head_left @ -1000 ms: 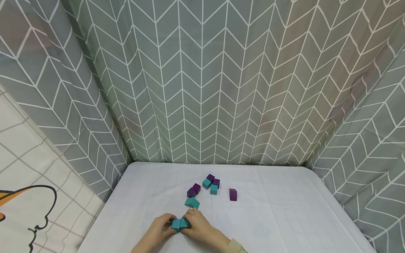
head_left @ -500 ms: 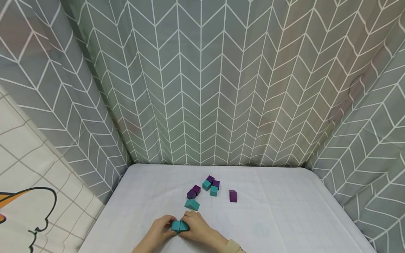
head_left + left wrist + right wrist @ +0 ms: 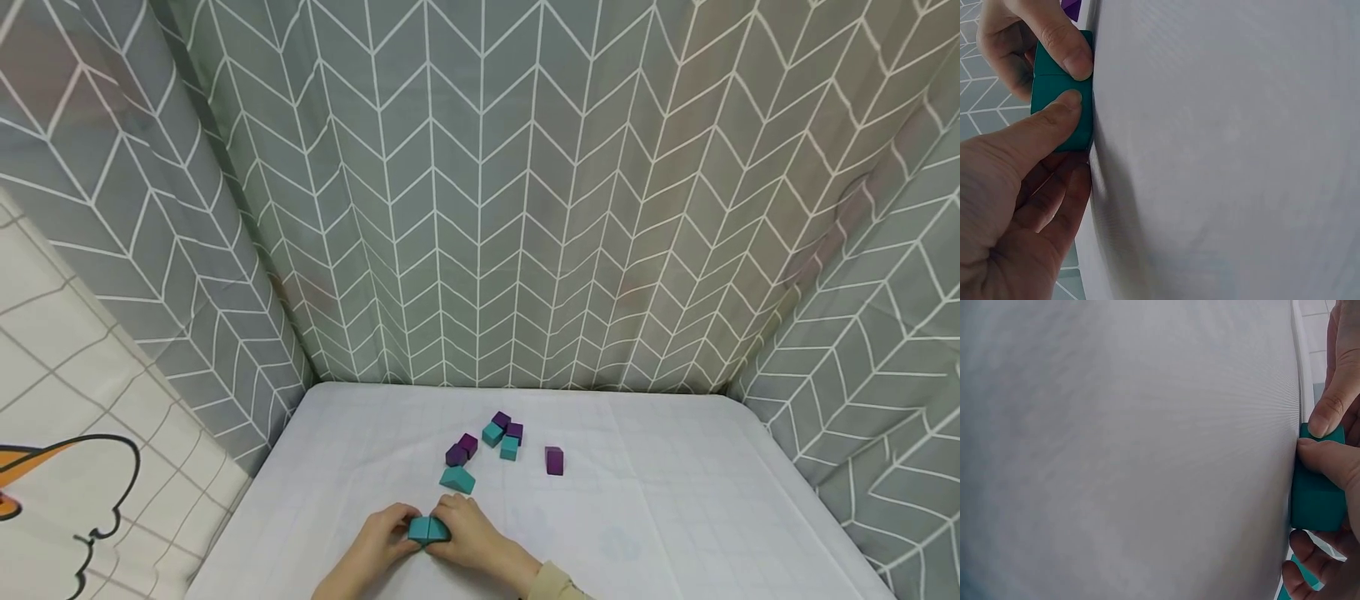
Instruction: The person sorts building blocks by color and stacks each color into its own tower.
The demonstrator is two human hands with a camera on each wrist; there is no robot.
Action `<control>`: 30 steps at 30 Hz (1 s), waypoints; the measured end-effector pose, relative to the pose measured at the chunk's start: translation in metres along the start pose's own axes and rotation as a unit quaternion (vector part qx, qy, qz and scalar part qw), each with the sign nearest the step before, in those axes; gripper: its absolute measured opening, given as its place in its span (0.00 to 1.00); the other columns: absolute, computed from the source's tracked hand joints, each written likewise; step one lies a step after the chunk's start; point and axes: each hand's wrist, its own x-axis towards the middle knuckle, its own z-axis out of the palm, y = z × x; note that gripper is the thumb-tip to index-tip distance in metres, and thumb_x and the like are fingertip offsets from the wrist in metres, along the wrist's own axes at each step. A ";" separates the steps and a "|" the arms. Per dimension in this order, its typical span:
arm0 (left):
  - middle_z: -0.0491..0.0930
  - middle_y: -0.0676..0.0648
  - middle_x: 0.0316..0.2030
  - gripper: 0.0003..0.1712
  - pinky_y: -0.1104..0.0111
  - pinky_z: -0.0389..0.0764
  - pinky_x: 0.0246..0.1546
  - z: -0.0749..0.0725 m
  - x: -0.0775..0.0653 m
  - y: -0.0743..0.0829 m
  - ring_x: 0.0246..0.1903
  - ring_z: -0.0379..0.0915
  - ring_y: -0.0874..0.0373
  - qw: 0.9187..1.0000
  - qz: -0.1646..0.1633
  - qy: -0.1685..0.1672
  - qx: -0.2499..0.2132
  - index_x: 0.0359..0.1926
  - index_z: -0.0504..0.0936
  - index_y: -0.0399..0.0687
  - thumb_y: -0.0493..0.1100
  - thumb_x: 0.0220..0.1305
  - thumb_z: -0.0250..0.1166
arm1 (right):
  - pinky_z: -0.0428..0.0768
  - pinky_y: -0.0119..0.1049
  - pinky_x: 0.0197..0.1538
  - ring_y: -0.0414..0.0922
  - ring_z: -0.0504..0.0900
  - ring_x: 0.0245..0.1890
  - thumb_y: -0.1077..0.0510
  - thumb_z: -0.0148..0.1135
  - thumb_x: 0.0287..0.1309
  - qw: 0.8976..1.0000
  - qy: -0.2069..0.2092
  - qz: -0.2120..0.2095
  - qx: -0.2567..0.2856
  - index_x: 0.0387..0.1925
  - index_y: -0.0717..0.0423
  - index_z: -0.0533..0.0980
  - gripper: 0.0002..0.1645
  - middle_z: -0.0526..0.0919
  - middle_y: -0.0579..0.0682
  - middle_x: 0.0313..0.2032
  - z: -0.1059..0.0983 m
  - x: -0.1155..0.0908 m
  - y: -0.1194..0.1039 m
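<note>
Two teal blocks stand side by side on the white table, their faces touching along a thin seam. My left hand (image 3: 382, 537) pinches the left teal block (image 3: 418, 530) between thumb and fingers. From the other side my right hand (image 3: 474, 535) grips the right teal block (image 3: 438, 531). In the left wrist view both thumbs press the near faces, on either side of the seam; the lower teal block (image 3: 1066, 137) is under my left thumb. The right wrist view shows a longer teal face (image 3: 1319, 503) below my right thumb, with the fingers partly cut off.
Just beyond my right hand lies a teal wedge-shaped block (image 3: 457, 479). Behind it sit two purple blocks (image 3: 461, 450), then a cluster of purple and teal blocks (image 3: 509, 447). A single purple block (image 3: 554, 461) stands to the right. Patterned curtains (image 3: 480, 208) surround the table.
The right teal block has turned slightly and now sits flush against the left one; a small gap at the top has closed. Both hands stay in place, and the other blocks lie as before.
</note>
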 end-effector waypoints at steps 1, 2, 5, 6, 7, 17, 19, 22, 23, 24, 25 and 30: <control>0.78 0.52 0.37 0.16 0.71 0.78 0.36 0.000 0.000 0.000 0.36 0.75 0.62 1.000 0.002 0.004 0.002 0.40 0.76 0.46 0.44 0.49 0.67 | 0.61 0.19 0.31 0.31 0.64 0.30 0.44 0.66 0.45 1.000 0.007 -0.004 -0.004 0.31 0.49 0.75 0.15 0.70 0.36 0.28 0.004 0.000 0.004; 0.78 0.52 0.36 0.16 0.71 0.78 0.36 0.000 0.001 -0.001 0.36 0.75 0.62 1.000 0.005 0.009 0.005 0.39 0.76 0.46 0.44 0.49 0.67 | 0.61 0.19 0.31 0.31 0.64 0.30 0.44 0.66 0.45 1.000 0.005 -0.001 -0.006 0.31 0.49 0.75 0.16 0.70 0.36 0.28 0.004 0.000 0.004; 0.78 0.52 0.37 0.16 0.71 0.78 0.36 0.000 0.001 -0.001 0.36 0.75 0.62 1.000 0.002 0.009 0.008 0.40 0.76 0.47 0.44 0.49 0.68 | 0.64 0.20 0.33 0.31 0.65 0.32 0.42 0.65 0.45 1.000 -0.009 0.003 0.000 0.34 0.50 0.74 0.19 0.70 0.36 0.30 0.004 0.000 0.004; 0.78 0.51 0.37 0.16 0.71 0.78 0.36 0.000 0.001 -0.001 0.36 0.75 0.61 1.000 0.005 0.009 0.009 0.40 0.76 0.46 0.44 0.49 0.67 | 0.65 0.20 0.35 0.32 0.65 0.34 0.42 0.65 0.45 1.000 -0.012 0.001 0.002 0.36 0.50 0.74 0.21 0.71 0.37 0.32 0.002 0.000 0.004; 0.78 0.51 0.37 0.16 0.71 0.78 0.36 0.001 0.001 -0.001 0.36 0.75 0.61 1.000 0.006 0.008 0.009 0.40 0.76 0.47 0.44 0.49 0.68 | 0.66 0.21 0.36 0.32 0.66 0.35 0.41 0.65 0.45 1.000 -0.012 -0.006 0.006 0.37 0.51 0.74 0.22 0.71 0.38 0.33 0.000 0.000 0.004; 0.78 0.49 0.38 0.18 0.72 0.79 0.37 -0.001 -0.003 -0.004 0.37 0.76 0.59 0.999 0.031 0.010 -0.009 0.41 0.75 0.44 0.43 0.49 0.67 | 0.70 0.27 0.48 0.38 0.68 0.44 0.38 0.64 0.43 0.995 0.016 -0.084 -0.042 0.49 0.56 0.71 0.36 0.73 0.44 0.44 -0.054 0.018 -0.014; 0.78 0.48 0.39 0.19 0.71 0.79 0.37 -0.001 -0.002 -0.005 0.38 0.76 0.57 0.999 0.032 0.016 -0.003 0.42 0.75 0.42 0.43 0.48 0.68 | 0.70 0.27 0.49 0.38 0.68 0.44 0.38 0.64 0.44 0.993 0.030 -0.099 -0.055 0.50 0.56 0.71 0.37 0.73 0.44 0.45 -0.071 0.026 -0.019; 0.78 0.47 0.40 0.19 0.70 0.79 0.37 -0.003 -0.001 -0.004 0.38 0.76 0.55 1.000 0.024 0.014 0.001 0.42 0.75 0.42 0.43 0.49 0.67 | 0.69 0.28 0.51 0.39 0.69 0.46 0.39 0.64 0.45 0.989 0.055 -0.113 -0.076 0.51 0.56 0.70 0.36 0.73 0.45 0.46 -0.098 0.038 -0.022; 0.78 0.47 0.40 0.19 0.70 0.79 0.37 -0.003 -0.001 -0.004 0.38 0.76 0.55 1.000 0.021 0.013 0.002 0.42 0.75 0.42 0.43 0.49 0.67 | 0.69 0.29 0.52 0.39 0.69 0.47 0.40 0.64 0.45 0.988 0.062 -0.116 -0.083 0.52 0.57 0.70 0.36 0.73 0.46 0.46 -0.106 0.042 -0.022; 0.78 0.47 0.40 0.19 0.69 0.79 0.37 -0.004 0.000 -0.003 0.38 0.76 0.55 1.000 0.016 0.010 0.001 0.43 0.75 0.43 0.43 0.50 0.67 | 0.69 0.29 0.52 0.40 0.68 0.47 0.41 0.64 0.46 0.987 0.068 -0.117 -0.091 0.52 0.56 0.70 0.35 0.72 0.46 0.47 -0.115 0.046 -0.022; 0.78 0.47 0.40 0.19 0.69 0.79 0.36 -0.004 0.000 -0.003 0.38 0.76 0.55 1.000 0.011 0.006 0.000 0.43 0.75 0.43 0.43 0.50 0.67 | 0.69 0.29 0.52 0.40 0.68 0.48 0.41 0.64 0.46 0.986 0.073 -0.117 -0.098 0.52 0.57 0.69 0.35 0.72 0.46 0.47 -0.123 0.049 -0.021; 0.78 0.49 0.39 0.18 0.68 0.79 0.36 -0.004 0.003 0.001 0.37 0.76 0.56 1.000 -0.008 -0.005 0.006 0.42 0.75 0.43 0.43 0.49 0.67 | 0.69 0.31 0.50 0.41 0.68 0.46 0.43 0.65 0.46 0.981 0.093 -0.109 -0.135 0.52 0.57 0.70 0.34 0.72 0.46 0.46 -0.154 0.064 -0.010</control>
